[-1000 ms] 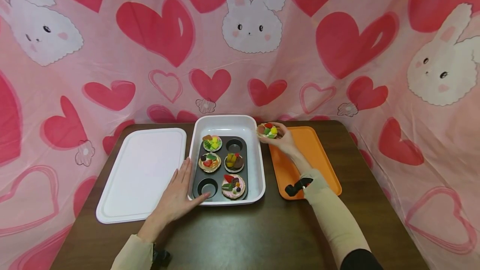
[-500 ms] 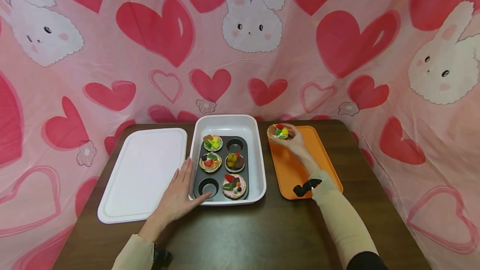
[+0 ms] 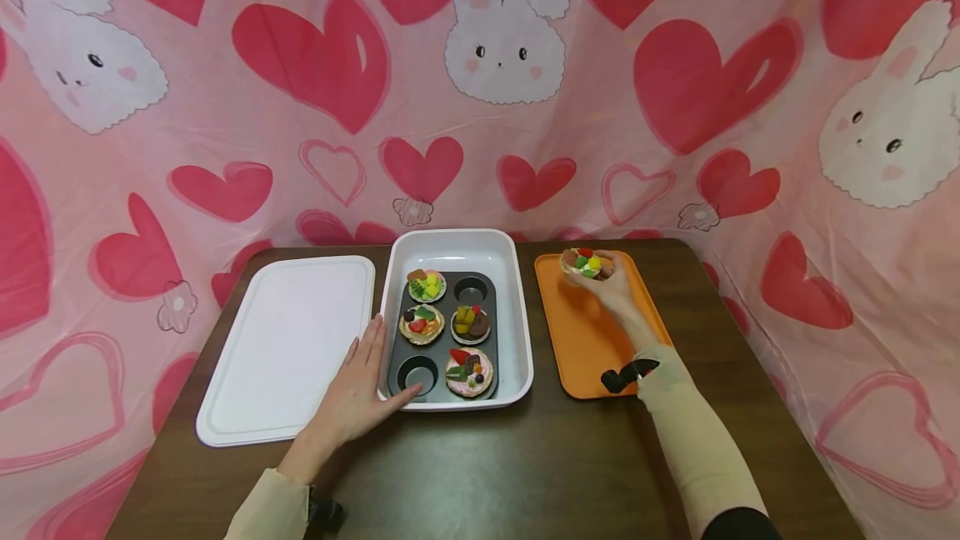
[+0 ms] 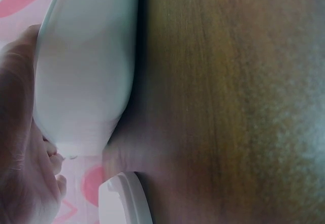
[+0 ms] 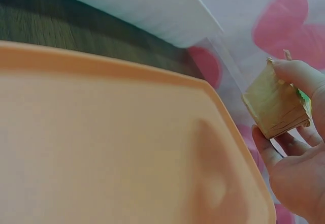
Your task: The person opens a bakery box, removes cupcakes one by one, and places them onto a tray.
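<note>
My right hand (image 3: 613, 283) grips a fruit tart (image 3: 581, 263) above the far end of an orange tray (image 3: 592, 348). In the right wrist view the tart's pale crust (image 5: 277, 99) sits between thumb and fingers, off the tray surface. My left hand (image 3: 352, 390) rests with straight fingers on the near left rim of a white plastic tub (image 3: 522, 332). Inside the tub is a dark muffin pan (image 3: 442, 357). It bears several tarts, among them a pink one (image 3: 469, 372) and a chocolate one (image 3: 470, 324). Two of its cups, far right and near left, hold no tart.
A white lid (image 3: 292, 340) lies flat on the brown table (image 3: 480, 473), left of the tub. A pink curtain (image 3: 480, 173) with hearts and rabbits hangs right behind the table and along its sides.
My right hand has carried the fruit tart rightward, from beside the tub's far right corner to over the orange tray. The left hand has stayed on the tub rim.
</note>
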Action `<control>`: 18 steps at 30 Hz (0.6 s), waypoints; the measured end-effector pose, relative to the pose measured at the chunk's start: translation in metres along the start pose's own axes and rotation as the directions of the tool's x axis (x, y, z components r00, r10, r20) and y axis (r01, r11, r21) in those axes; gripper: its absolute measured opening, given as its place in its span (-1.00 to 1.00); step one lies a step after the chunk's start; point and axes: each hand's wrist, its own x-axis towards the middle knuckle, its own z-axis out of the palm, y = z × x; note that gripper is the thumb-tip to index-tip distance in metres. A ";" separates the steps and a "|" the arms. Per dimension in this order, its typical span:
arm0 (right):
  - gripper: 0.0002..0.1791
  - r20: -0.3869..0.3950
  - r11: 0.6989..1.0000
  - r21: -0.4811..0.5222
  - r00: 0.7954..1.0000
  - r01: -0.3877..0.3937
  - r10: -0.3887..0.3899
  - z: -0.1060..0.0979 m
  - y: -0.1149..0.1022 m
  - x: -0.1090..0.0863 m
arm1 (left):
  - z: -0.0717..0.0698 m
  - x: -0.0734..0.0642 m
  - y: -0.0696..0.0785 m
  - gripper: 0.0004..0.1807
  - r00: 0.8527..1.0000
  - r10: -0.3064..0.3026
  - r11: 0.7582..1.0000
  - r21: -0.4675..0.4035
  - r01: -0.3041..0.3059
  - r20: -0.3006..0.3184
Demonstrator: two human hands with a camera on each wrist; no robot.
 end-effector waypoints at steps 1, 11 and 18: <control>0.07 -0.006 1.000 0.005 1.000 0.004 -0.004 -0.002 0.001 0.000 | 0.000 0.000 0.000 0.43 1.000 0.000 1.000 0.001 0.000 0.000; -0.07 -0.009 0.995 0.099 1.000 0.013 -0.012 -0.017 0.011 0.007 | 0.000 0.000 0.000 0.43 1.000 0.001 1.000 0.000 -0.001 -0.001; -0.14 -0.076 0.996 0.086 0.997 0.022 -0.015 -0.023 0.014 0.009 | -0.001 -0.001 0.001 0.43 1.000 0.002 1.000 0.004 -0.002 0.004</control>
